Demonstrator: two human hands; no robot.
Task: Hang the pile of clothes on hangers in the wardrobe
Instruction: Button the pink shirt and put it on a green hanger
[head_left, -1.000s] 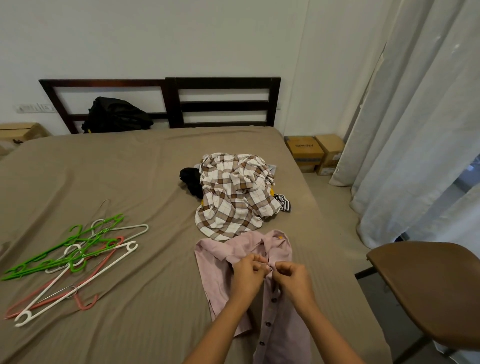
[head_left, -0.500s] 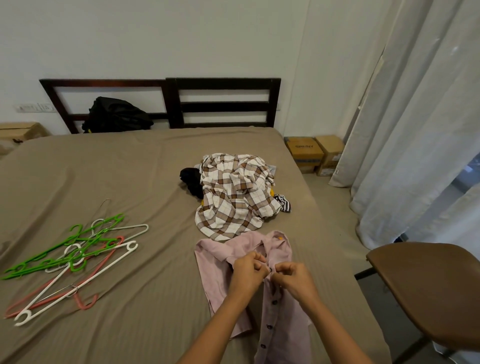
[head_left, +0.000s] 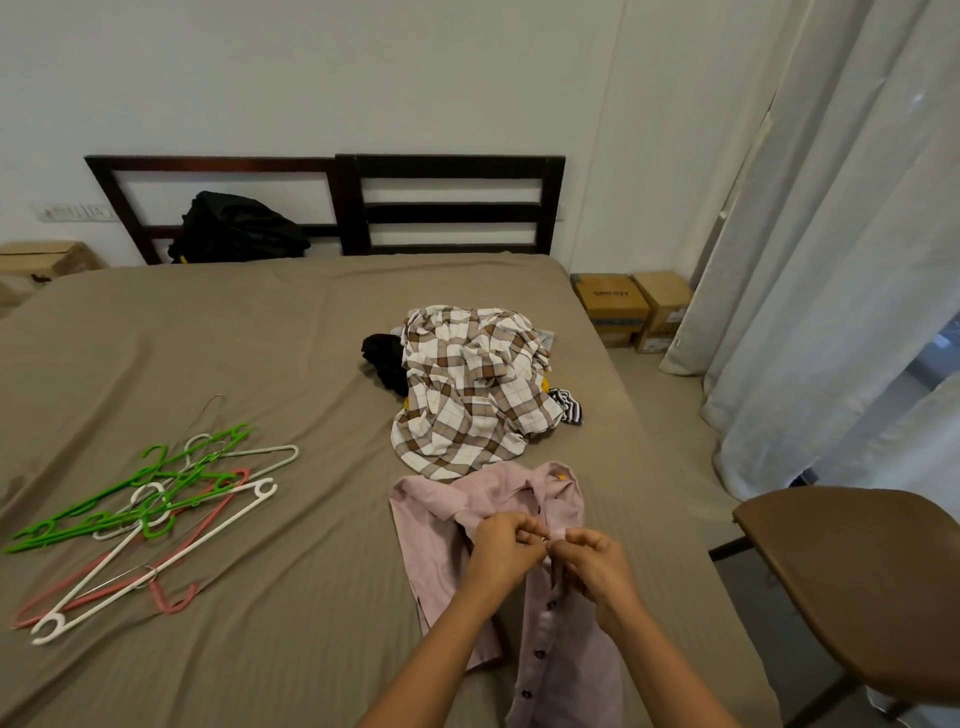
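Observation:
A pale pink button shirt (head_left: 441, 506) lies flat on the bed (head_left: 234, 338) near its front edge, collar pointing away from me. My left hand (head_left: 504, 548) and my right hand (head_left: 597, 566) meet just below the collar, each pinching the shirt's front placket at a button. Behind the shirt sits the pile of clothes (head_left: 472, 395), topped by a brown-and-white checked shirt, with black and striped pieces showing at its sides. Several plastic hangers (head_left: 145, 509), green, white and pink, lie tangled on the bed's left side.
A brown chair (head_left: 857, 587) stands close at the right of the bed. White curtains (head_left: 831, 260) hang behind it, with two cardboard boxes (head_left: 634, 309) on the floor by the wall. A black bag (head_left: 234, 228) leans on the dark headboard (head_left: 452, 202).
My hands have stayed on the placket under the collar, with only small finger movements at the button. Nothing else has moved.

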